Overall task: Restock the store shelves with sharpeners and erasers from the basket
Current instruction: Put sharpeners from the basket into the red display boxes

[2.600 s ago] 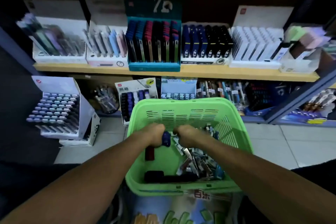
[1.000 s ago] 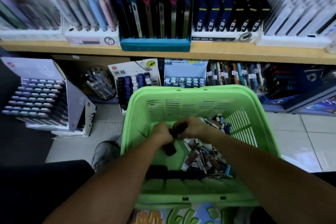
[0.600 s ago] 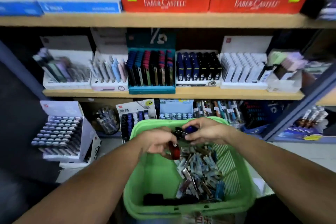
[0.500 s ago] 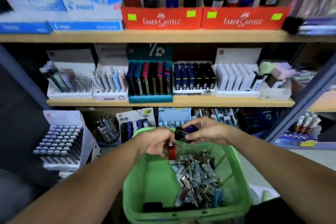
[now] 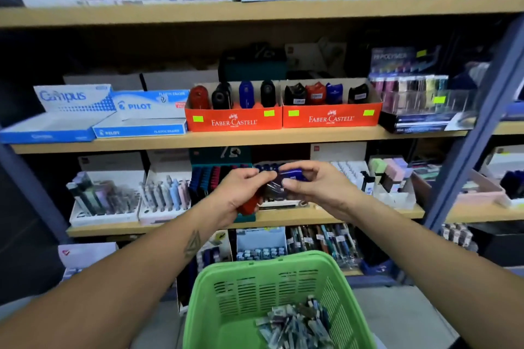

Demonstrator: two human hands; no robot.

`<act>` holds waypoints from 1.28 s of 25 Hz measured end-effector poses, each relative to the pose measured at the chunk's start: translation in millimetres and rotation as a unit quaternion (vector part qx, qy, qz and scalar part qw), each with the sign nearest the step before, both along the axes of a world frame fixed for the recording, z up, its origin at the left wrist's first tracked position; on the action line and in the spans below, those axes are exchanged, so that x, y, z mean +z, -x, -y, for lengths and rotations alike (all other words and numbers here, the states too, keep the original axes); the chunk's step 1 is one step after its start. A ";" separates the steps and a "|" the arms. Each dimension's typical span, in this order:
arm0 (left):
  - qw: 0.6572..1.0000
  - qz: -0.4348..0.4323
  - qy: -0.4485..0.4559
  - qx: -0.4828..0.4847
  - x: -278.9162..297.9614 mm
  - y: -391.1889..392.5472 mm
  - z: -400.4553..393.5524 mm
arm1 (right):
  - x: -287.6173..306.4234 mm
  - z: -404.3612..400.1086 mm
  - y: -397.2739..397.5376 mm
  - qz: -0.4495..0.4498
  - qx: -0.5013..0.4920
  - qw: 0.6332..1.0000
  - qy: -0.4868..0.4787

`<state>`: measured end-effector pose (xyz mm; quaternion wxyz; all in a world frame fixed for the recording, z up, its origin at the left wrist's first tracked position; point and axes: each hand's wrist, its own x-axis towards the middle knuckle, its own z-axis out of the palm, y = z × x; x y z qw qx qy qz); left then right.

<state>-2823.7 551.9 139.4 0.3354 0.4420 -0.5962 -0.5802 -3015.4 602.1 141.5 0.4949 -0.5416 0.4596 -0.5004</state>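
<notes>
Far left on the middle shelf (image 5: 255, 137) lie the blue-and-white Campus box (image 5: 61, 113) and, just beside it, the Pilot eraser box (image 5: 144, 116). Next to these stand two orange Faber-Castell trays: the left tray (image 5: 234, 120) carries red, black and blue sharpeners upright in a row, and the right tray (image 5: 330, 117) carries black, red and blue ones.

Nearer, in front of the lower shelf, your left hand (image 5: 241, 193) is curled around a red sharpener (image 5: 249, 205), which shows below the palm, while its fingertips meet a dark sharpener (image 5: 272, 188) held between both hands. Your right hand (image 5: 314, 187) pinches that same cluster from the other side, with a blue sharpener (image 5: 295, 174) under its thumb and forefinger. Exactly how many pieces each hand holds cannot be told, since the fingers cover them.

Nearest of all, below and between your forearms, sits the green basket (image 5: 215, 306). A heap of small wrapped erasers (image 5: 295, 323) lies in its right half, against the slotted wall.

To the far right a grey-blue shelf upright (image 5: 476, 133) slants across the view, with more stationery boxes beyond it, blurred
</notes>
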 end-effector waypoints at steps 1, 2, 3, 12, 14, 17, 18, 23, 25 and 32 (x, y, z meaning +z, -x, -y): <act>1.000 -0.019 0.014 -0.003 11.2 1.1 1.4 | 13.8 -0.4 4.8 0.005 -0.006 1.000 0.012; 0.999 -0.035 0.026 -0.012 22.3 2.1 2.9 | 28.6 -1.8 10.7 0.004 -0.007 1.000 0.024; 0.998 -0.048 0.036 -0.026 33.2 3.2 5.1 | 44.1 -4.0 16.6 -0.006 -0.008 0.999 0.039; 0.959 -0.045 0.275 0.043 109.5 44.2 29.8 | 122.3 35.8 54.2 0.012 -0.196 0.963 0.182; 0.945 0.010 0.322 0.051 116.7 52.5 38.7 | 132.2 48.7 64.2 -0.013 -0.222 0.961 0.166; 0.947 0.046 0.313 0.051 127.8 59.3 47.3 | 144.6 59.4 79.0 -0.147 -0.262 0.938 0.173; 0.950 0.047 0.304 0.053 131.6 60.2 50.2 | 148.1 61.1 82.9 -0.181 -0.275 0.927 0.177; 0.936 0.160 0.310 0.044 141.2 57.4 57.9 | 147.1 73.3 103.1 -0.269 -0.286 0.903 0.171; 0.916 0.222 0.335 0.009 138.0 62.0 55.1 | 145.7 77.8 111.5 -0.310 -0.302 0.884 0.176; 0.875 0.302 0.378 -0.019 139.0 65.9 49.1 | 143.8 83.1 110.8 -0.479 -0.328 0.790 0.197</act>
